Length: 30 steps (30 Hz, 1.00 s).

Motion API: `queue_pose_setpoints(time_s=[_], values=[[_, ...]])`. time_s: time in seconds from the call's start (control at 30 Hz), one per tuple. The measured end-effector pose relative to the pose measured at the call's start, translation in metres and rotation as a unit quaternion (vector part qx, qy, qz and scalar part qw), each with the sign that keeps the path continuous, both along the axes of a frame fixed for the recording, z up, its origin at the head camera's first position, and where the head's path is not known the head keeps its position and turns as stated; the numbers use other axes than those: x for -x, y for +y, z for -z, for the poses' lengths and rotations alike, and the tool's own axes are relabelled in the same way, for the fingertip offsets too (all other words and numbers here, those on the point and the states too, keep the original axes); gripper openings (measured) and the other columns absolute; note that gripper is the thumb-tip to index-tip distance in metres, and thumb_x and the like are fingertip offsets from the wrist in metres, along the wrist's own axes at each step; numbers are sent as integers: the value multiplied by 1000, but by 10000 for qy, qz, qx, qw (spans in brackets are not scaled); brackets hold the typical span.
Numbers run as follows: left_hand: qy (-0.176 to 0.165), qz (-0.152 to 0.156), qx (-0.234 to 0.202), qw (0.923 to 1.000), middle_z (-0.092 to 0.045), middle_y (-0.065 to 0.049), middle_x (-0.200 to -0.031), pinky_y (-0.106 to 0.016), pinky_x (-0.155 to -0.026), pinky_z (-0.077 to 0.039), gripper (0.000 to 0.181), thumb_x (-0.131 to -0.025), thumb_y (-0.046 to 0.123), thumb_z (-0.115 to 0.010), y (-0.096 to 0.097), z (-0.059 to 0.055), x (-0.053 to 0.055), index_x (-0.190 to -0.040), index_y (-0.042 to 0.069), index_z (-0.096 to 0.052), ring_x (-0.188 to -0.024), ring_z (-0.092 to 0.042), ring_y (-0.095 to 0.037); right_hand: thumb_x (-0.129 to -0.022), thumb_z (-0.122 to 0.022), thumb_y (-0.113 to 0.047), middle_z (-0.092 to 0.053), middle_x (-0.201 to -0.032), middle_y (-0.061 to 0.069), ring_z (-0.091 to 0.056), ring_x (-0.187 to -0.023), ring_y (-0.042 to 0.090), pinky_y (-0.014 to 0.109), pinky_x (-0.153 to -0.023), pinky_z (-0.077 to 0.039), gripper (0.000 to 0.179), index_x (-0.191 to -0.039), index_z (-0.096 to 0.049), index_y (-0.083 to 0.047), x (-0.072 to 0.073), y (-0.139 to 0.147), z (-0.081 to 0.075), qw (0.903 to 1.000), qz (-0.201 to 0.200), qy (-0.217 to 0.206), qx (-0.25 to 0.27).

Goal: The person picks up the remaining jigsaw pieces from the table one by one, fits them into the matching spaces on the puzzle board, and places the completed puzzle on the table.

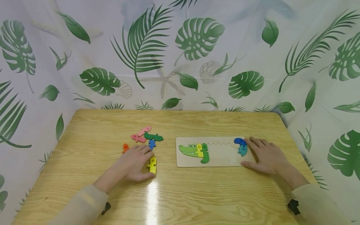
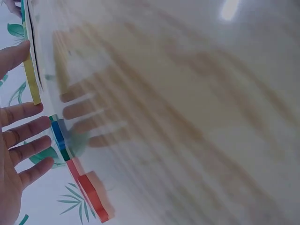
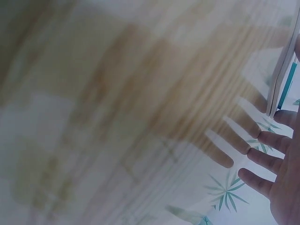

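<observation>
My left hand (image 1: pixel 135 162) is over the loose pieces left of the board. Its thumb and index finger hold a yellow puzzle piece (image 1: pixel 152 165) by its two ends, as the left wrist view also shows. My right hand (image 1: pixel 265 157) lies at the right end of a pale wooden puzzle board (image 1: pixel 220 156), fingers extended, thumb by the front edge and index finger beside a dark blue piece (image 1: pixel 240 142). A teal piece (image 1: pixel 242 151) sits below that one. At the board's left are a green crocodile head (image 1: pixel 187 151), a yellow piece (image 1: pixel 200 150) and a green leg piece (image 1: pixel 205 154).
Beyond my left hand lie a pink piece (image 1: pixel 144 130), a rose-coloured piece (image 1: pixel 138 138), a dark green piece (image 1: pixel 153 137) and a blue piece (image 1: pixel 152 144). An orange piece (image 1: pixel 125 147) is left of them. Leaf-patterned cloth (image 1: pixel 157 62) surrounds the wooden table (image 1: pixel 197 193).
</observation>
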<state>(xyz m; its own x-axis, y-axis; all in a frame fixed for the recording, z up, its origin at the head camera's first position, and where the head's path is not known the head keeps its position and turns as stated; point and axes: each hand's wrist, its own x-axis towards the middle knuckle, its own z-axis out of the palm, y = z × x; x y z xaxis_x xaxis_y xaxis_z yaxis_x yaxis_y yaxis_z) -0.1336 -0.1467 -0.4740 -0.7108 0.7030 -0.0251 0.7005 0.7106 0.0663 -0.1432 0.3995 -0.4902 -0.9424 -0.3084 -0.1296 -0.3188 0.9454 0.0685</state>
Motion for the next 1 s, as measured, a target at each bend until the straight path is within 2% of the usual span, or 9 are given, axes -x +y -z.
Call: queue_pose_setpoints(time_s=[0.47, 1.0], values=[[392, 203, -112, 9990, -68, -6, -127, -47, -112, -52, 70, -89, 72, -65, 30, -6, 12, -127, 13, -68, -125, -62, -28, -88, -52, -88, -42, -165, 24, -47, -145, 51, 73, -109, -44, 111, -165, -35, -10, 1, 1, 2, 10000, -53, 51, -14], [394, 81, -94, 9991, -67, -6, -133, -47, -111, -52, 75, -89, 77, -61, 60, -7, 19, -129, 15, -67, -126, -61, -27, -88, -52, -87, -41, -165, 24, -47, -144, 52, 74, -108, -44, 111, -165, -35, -9, 1, 0, 1, 9999, -107, 83, -35]])
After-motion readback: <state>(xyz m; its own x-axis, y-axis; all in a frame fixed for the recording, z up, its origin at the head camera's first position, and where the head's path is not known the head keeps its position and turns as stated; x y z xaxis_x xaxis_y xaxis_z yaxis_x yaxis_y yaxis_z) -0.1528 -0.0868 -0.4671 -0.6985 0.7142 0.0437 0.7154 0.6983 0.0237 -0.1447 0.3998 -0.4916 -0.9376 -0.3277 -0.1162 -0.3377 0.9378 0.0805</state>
